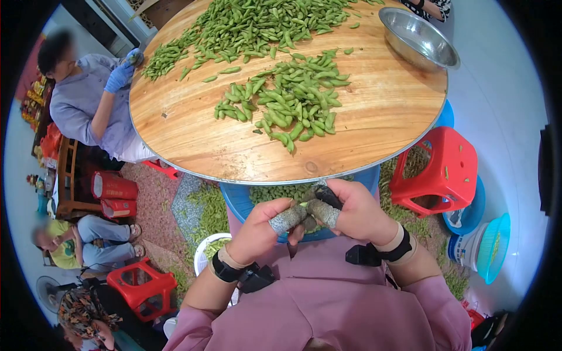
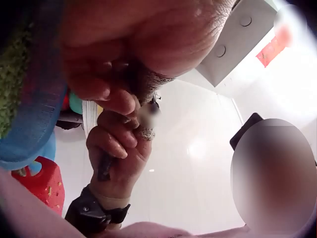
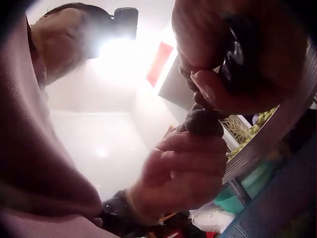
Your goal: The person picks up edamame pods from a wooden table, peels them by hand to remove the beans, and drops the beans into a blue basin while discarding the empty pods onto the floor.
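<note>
My left hand [image 1: 261, 228] and right hand [image 1: 364, 213] meet just below the table's near edge. Grey wrapping covers both thumbs. Between the thumb tips they pinch a small green edamame pod [image 1: 304, 204], mostly hidden by the fingers. A black strip [image 1: 329, 197] lies along the right hand's fingers, and its kind is unclear. In the left wrist view, the right hand's curled fingers [image 2: 110, 144] come up close to the left hand [image 2: 148, 39]. Beneath the hands, a blue basin [image 1: 237, 205] holds shelled green beans [image 1: 275, 194].
Heaps of edamame pods [image 1: 298, 96] lie on the round wooden table [image 1: 374, 128], with a metal bowl [image 1: 418, 38] at its right. A red stool [image 1: 453, 164] stands to the right. A white basket [image 1: 202, 251] sits at lower left; pods litter the floor. Someone in blue gloves [image 1: 120, 76] sits left.
</note>
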A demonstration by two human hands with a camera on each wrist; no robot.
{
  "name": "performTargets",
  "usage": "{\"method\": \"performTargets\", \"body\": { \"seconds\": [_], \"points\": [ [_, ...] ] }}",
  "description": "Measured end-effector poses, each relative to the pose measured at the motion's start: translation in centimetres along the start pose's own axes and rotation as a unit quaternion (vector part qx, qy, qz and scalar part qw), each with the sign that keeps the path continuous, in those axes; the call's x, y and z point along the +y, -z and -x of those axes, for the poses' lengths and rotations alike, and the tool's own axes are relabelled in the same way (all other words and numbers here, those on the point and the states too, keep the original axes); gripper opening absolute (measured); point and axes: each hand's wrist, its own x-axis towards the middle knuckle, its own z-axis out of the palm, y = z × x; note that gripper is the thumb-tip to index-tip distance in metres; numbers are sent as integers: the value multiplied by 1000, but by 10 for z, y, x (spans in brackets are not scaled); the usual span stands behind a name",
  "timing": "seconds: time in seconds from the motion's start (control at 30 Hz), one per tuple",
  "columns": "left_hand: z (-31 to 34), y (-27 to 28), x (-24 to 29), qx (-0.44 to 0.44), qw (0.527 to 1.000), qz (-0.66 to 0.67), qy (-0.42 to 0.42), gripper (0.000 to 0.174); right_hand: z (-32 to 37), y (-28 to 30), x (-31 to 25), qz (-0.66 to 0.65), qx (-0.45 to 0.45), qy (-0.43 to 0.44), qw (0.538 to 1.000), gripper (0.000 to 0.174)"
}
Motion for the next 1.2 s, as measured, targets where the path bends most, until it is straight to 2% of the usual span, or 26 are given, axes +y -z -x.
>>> {"method": "performTargets", "body": {
  "seconds": [0.03,0.1,0.13,0.2,0.23,0.27,0.3,0.33,0.4,0.47,0.53,0.57,0.63,0.67,0.73,0.77,0.83,0.87,0.9,0.93,1.0,1.03,1.07,1.1,1.13,1.2],
  "points": [
    [1,0,-1,1,1000,-1,0,20,0,0,1,12,-2,15,1000,12],
    [2,0,-2,-38,973,223,43,21,0,-2,-1,-22,-14,3,1000,13],
    [1,1,-7,-38,973,222,43,21,0,-3,-2,-54,-26,-10,998,14],
    [-3,2,-17,-125,921,365,48,23,0,-3,3,-61,-20,-13,998,15],
    [-3,3,-16,-124,921,365,48,23,0,-3,7,-68,-14,-17,997,15],
    [-3,2,-12,-50,957,278,61,23,-1,-2,12,-68,-15,-18,997,15],
    [-3,1,-10,25,979,187,74,22,-2,0,18,58,39,64,995,16],
    [-3,0,-8,27,979,188,73,22,-1,0,21,183,92,146,968,18],
    [-4,-2,-5,82,994,-66,1,22,-1,-2,20,232,88,155,956,20],
    [-5,-6,-7,77,995,-53,-22,21,-1,-4,21,279,88,165,942,21],
    [-4,-6,-6,71,996,-40,-45,20,-3,-4,24,225,54,174,957,17],
    [-3,-4,-4,61,996,-63,-26,20,-2,-3,19,226,53,175,957,17],
    [-3,-2,-1,52,995,-85,-7,20,2,-3,6,39,7,-46,998,12],
    [-3,-2,1,30,997,-68,0,18,1,-1,7,41,7,-46,998,12],
    [-2,-1,3,8,999,-50,5,16,0,5,11,-139,-26,-74,987,9],
    [-2,0,3,7,998,-63,9,15,2,7,10,-137,-25,-74,988,9],
    [-5,2,-1,3,997,-74,10,15,10,11,3,-76,30,-74,994,11],
    [-8,5,-9,13,991,-128,-39,13,17,17,0,-73,32,-75,994,11],
    [-10,6,-13,23,979,-180,-89,12,25,27,-4,-18,54,-81,995,12],
    [-10,8,-14,21,980,-176,-92,12,33,37,-6,38,75,-87,993,13],
    [-9,14,-14,39,935,-330,-121,9,50,60,-3,192,125,-62,971,15],
    [-9,17,-17,37,936,-326,-124,9,60,70,-2,349,150,-46,924,19],
    [-9,21,-22,42,938,-325,-109,13,72,83,7,503,153,-25,850,20],
    [-10,22,-25,47,940,-325,-94,17,77,88,12,642,150,-3,752,22],
    [-11,21,-24,43,941,-322,-96,17,80,90,13,645,152,-7,749,22],
    [-12,18,-21,98,942,-312,-79,20,77,87,7,569,237,-21,787,20]
  ]
}}
